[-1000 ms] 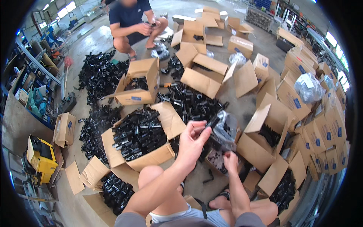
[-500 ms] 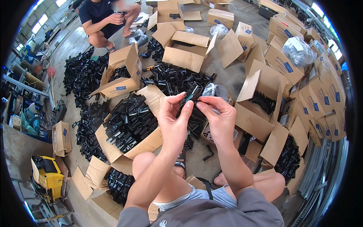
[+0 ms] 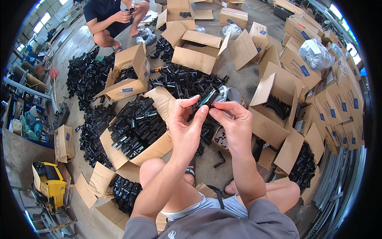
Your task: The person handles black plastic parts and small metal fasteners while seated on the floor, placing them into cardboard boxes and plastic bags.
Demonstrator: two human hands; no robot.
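Raised in front of me, my left hand (image 3: 186, 125) grips a glossy black tubular part (image 3: 209, 95) between thumb and fingers; it tilts up to the right. My right hand (image 3: 235, 125) is closed in a pinch at the part's lower end, thumb against forefinger. Whatever sits between those fingertips is too small or hidden to make out. Behind the hands spreads a pile of similar black parts (image 3: 179, 83). An open carton (image 3: 153, 153) heaped with black tubes stands to the left. Below my right hand is a small box (image 3: 220, 138) of tiny dark pieces.
Another person (image 3: 113, 20) squats at the far left, holding a small dark part. Open cartons (image 3: 270, 127) with black parts stand to the right, before stacked closed boxes (image 3: 338, 103). A yellow machine (image 3: 51, 183) is at the left. One loose black part (image 3: 219, 159) lies near my feet.
My right hand has shifted slightly right and the black part has turned a little, its upper end swinging right. The other person's hands have risen slightly.
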